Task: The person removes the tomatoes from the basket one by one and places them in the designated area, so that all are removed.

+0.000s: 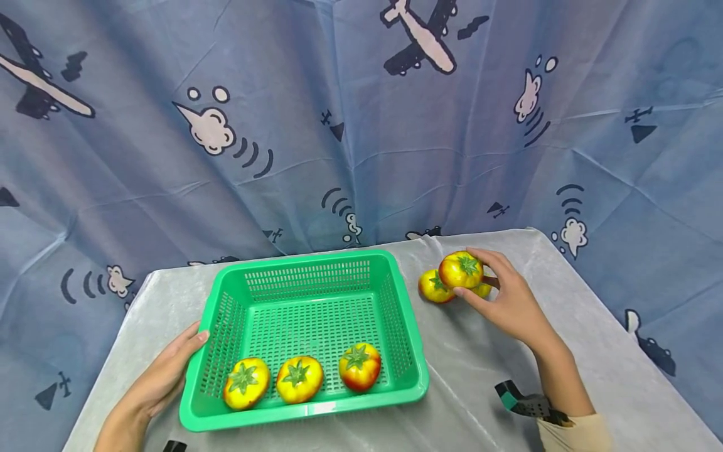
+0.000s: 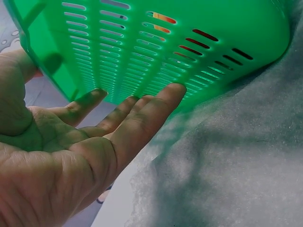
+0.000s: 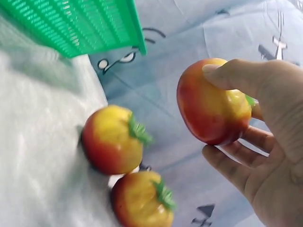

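Note:
My right hand (image 1: pixel 511 304) holds a yellow-red tomato (image 1: pixel 460 271) with a green leafy top, thumb on one side and fingers on the other. In the right wrist view this tomato (image 3: pixel 208 106) is above the grey cloth, apart from two more tomatoes, a nearer one (image 3: pixel 113 139) and a lower one (image 3: pixel 143 198). My left hand (image 1: pixel 160 376) grips the left side of a green plastic basket (image 1: pixel 305 411), thumb at the rim and fingers (image 2: pixel 142 123) along the outer slotted wall. Inside, along its front, lie three tomatoes: left (image 1: pixel 246 384), middle (image 1: pixel 300 379) and right (image 1: pixel 359 367).
A grey cloth (image 1: pixel 463 389) covers the table under the basket and the loose tomatoes. Behind the table hangs a blue curtain (image 1: pixel 350 125) printed with planes and clouds. A dark band (image 1: pixel 531 405) is round my right wrist.

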A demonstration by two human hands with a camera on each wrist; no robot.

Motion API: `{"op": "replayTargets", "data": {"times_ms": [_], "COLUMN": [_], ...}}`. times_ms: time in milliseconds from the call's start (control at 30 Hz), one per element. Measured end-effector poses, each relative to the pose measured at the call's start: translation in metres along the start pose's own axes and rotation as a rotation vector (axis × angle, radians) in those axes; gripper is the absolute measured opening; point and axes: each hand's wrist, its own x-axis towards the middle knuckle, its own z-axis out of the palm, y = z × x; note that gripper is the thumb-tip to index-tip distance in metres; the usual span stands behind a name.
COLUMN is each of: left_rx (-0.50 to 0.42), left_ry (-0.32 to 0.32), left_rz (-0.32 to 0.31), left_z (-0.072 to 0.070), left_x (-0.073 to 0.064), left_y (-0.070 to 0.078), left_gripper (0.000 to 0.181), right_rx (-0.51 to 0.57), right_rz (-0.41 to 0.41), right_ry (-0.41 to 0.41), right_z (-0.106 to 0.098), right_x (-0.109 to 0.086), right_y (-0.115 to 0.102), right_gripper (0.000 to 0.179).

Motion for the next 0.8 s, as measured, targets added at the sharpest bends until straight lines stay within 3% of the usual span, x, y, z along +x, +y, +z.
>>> {"op": "replayTargets", "data": {"times_ms": [467, 800], "left_rx": [0.014, 0.008], "left_ry": [0.055, 0.022], "left_rz": [-0.036, 0.002], "left_z": [0.003, 0.003], "left_x": [-0.001, -0.002], "left_y": [0.004, 0.003], "left_gripper": [0.075, 0.074], "right_rx": [0.015, -0.008], "right_rz": [0.145, 0.235], "right_ry": [0.024, 0.044], "right_z": [-0.009, -0.021], "right_x": [-0.001, -0.007], "right_y": [0.04, 0.063], "right_gripper": [0.074, 0.079]}}
